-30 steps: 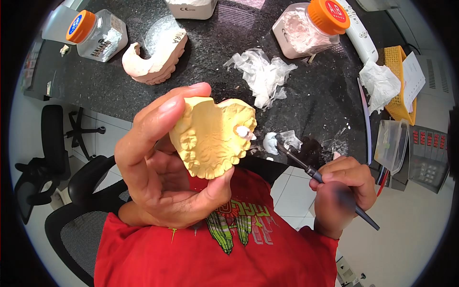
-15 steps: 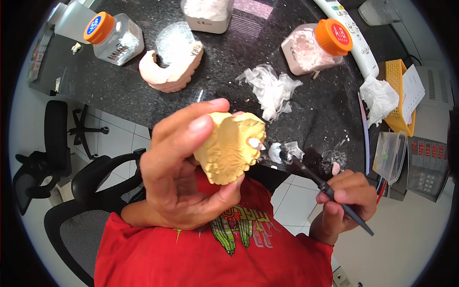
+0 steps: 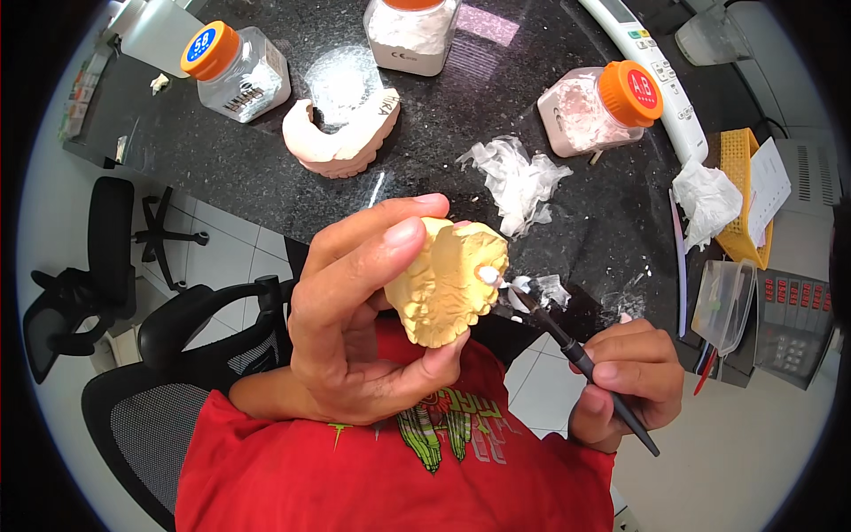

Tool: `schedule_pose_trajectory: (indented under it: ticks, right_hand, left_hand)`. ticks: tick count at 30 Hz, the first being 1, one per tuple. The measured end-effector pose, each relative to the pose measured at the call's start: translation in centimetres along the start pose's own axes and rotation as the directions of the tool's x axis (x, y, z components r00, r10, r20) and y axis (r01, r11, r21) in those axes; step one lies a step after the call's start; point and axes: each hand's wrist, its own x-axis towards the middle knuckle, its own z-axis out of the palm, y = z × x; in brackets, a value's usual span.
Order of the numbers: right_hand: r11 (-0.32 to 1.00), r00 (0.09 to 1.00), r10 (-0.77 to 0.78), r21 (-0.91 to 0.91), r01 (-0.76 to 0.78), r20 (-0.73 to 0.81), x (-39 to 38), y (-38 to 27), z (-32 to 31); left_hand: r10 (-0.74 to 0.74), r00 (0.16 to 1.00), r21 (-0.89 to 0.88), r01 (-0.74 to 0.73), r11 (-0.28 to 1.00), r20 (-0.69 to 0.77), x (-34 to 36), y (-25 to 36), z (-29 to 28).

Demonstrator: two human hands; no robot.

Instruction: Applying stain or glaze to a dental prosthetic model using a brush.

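Observation:
My left hand (image 3: 355, 306) grips a yellow plaster dental cast (image 3: 443, 284), fingers over its back edge and thumb at the front teeth. One white tooth-shaped piece (image 3: 488, 275) sits in the cast's right side. In my right hand (image 3: 636, 368), a slim black brush (image 3: 578, 356) is pinched between thumb and fingers. Its tip points up and left, close beside the white piece; whether they touch I cannot tell. Behind the brush tip, white material (image 3: 554, 291) lies on the dark counter.
Crumpled white tissue (image 3: 519, 184) lies beyond the cast. A pale pink dental cast (image 3: 341, 152) stands further left. Orange-lidded powder jars (image 3: 589, 115) stand along the back. At the right are a yellow basket (image 3: 734, 191), another tissue (image 3: 706, 202) and a clear plastic box (image 3: 722, 306).
The brush has moved up and left, from the white material on the counter to beside the white piece. My left hand and the yellow cast show slightly further right.

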Motion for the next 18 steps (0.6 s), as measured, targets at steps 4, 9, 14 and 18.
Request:
schedule_pose_trajectory:
  ticks: [4, 9, 14, 18]
  right_hand:
    - [1.000, 1.000, 0.003, -0.003, -0.003, 0.024, 0.11, -0.03, -0.10]
    - [1.000, 0.999, 0.014, -0.010, -0.014, 0.050, 0.29, -0.17, -0.15]
    - [1.000, 0.998, 0.014, -0.019, -0.013, 0.058, 0.39, -0.21, -0.07]
    - [1.000, 0.998, 0.000, -0.018, 0.001, 0.067, 0.39, -0.07, -0.03]
  left_hand:
    - [-0.005, 1.000, -0.010, 0.005, 1.000, 0.002, -0.02, 0.04, -0.05]
    - [-0.016, 1.000, -0.026, 0.016, 1.000, 0.004, -0.11, 0.00, -0.11]
    - [-0.020, 1.000, -0.016, 0.020, 1.000, 0.003, 0.00, 0.06, -0.15]
    - [-0.024, 1.000, -0.028, 0.024, 0.999, -0.009, 0.00, 0.06, -0.07]
